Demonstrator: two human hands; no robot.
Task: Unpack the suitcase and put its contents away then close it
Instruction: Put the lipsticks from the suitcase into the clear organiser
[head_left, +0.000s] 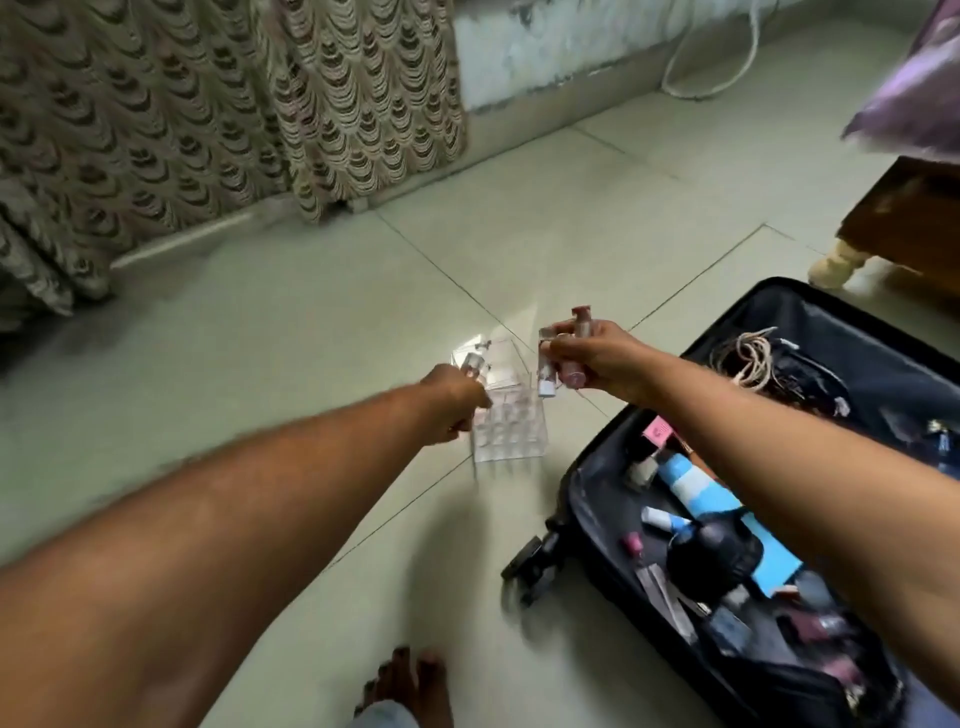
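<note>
Looking down at the tiled floor (311, 322), I see the black suitcase (597, 519) lying open at my right, its near half still crowded with small cosmetics: a blue-and-white tube (696, 488), little bottles and a dark round pouch (714, 556). Beside its near corner, standing on the floor, is a clear plastic organizer (511, 426) with a grid of small cells. My right hand (597, 358) hovers just above it, fingers curled round a cluster of small bottles (558, 364) with pinkish caps. My left hand (452, 402) is at the organizer's left edge, pinching what looks like one small clear bottle (471, 364), though blur hides the grip. These bottles seem light, hard and slippery, possibly glass, so I would hold each by its body and lower it upright into one cell, steadying the light organizer so that it does not slide.
</note>
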